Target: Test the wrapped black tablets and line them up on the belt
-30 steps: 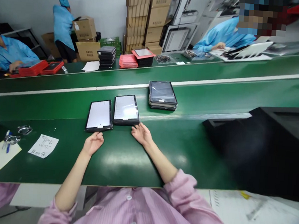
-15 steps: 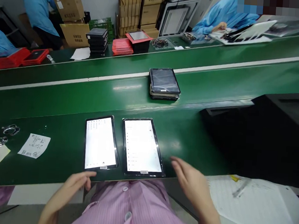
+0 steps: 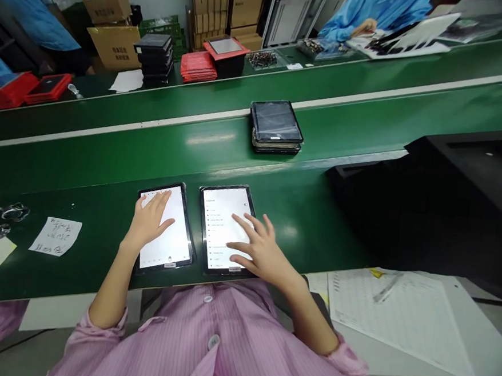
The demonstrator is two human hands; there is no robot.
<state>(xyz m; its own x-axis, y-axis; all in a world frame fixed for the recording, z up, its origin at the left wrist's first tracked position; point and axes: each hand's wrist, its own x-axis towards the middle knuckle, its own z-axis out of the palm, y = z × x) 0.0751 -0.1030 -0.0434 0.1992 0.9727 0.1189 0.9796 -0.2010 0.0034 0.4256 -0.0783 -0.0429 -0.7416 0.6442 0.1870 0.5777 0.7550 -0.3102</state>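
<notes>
Two tablets with lit white screens lie side by side on the green bench before me. Over the upper part of the left tablet [image 3: 170, 239] is my left hand [image 3: 149, 218], fingers stretched out and thumb apart. My right hand [image 3: 259, 249] spreads its fingers over the right tablet [image 3: 219, 208], which displays a list of text lines. Whether the fingertips touch the glass, I cannot tell for either hand. Neither hand holds anything. Further back, a stack of dark tablets [image 3: 276, 124] sits on the green belt.
A large black box-like object [image 3: 421, 205] takes up the right side. Left are a handwritten note [image 3: 56, 236], pens and shiny metal clips [image 3: 15, 211]. Printed sheets [image 3: 397, 313] lie at lower right. People in blue work across the belt, near red trays [image 3: 199, 67] and cartons [image 3: 114, 47].
Both hands have moved from the bench's front edge onto the tablets, the left one up, the right one leftward. The view has tilted slightly downward. A co-worker at the far left has shifted.
</notes>
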